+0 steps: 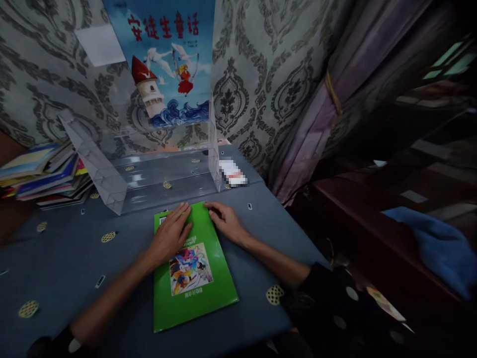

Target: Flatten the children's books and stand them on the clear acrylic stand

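A green book (219, 278) lies flat on the table, its cover upside down to me, with a colourful picture of figures in the middle. My left hand (172, 233) rests on the upper left of the cover, fingers stretched out and lying flat. At the book's top right corner, my right hand (226, 222) has its fingers curled, with index finger and thumb at the edge of the book. The undersides of both hands are hidden.
A clear acrylic stand (112, 191) holds a blue picture book (175, 64) upright behind the green one. Stacked books (55, 174) are at the left. A blurred white item (233, 172) lies beside the stand. A blue cloth (436, 248) is at the right, past the table's edge.
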`<state>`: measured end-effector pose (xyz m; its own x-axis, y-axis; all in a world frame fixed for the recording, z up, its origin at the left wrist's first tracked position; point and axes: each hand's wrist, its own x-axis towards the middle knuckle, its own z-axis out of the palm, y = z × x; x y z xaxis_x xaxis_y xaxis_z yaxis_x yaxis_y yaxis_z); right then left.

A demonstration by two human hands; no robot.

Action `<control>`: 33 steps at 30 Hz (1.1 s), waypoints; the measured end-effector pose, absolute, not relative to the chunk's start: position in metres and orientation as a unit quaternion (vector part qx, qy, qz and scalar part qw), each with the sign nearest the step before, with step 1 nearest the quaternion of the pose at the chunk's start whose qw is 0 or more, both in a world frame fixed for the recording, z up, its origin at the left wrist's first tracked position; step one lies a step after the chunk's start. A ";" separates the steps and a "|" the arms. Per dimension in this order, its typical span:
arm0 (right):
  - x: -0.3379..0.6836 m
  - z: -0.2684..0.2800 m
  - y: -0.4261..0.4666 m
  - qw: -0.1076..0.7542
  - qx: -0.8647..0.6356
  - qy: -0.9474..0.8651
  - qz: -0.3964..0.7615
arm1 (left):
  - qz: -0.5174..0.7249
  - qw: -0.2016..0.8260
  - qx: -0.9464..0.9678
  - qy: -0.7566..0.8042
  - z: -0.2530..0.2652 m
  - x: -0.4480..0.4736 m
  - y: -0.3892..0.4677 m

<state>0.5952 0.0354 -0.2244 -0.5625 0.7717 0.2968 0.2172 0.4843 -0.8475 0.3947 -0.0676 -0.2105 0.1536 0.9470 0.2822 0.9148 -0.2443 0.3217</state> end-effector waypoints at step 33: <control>0.597 -0.237 0.024 0.322 -0.264 -0.879 0.231 | 0.228 -0.119 0.741 0.620 -0.203 0.354 -0.100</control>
<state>0.5969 0.0244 -0.2369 -0.6536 0.6126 0.4445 0.3153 0.7542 -0.5759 0.3540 -0.0999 -0.2029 0.1267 0.8651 0.4853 0.9734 -0.2027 0.1071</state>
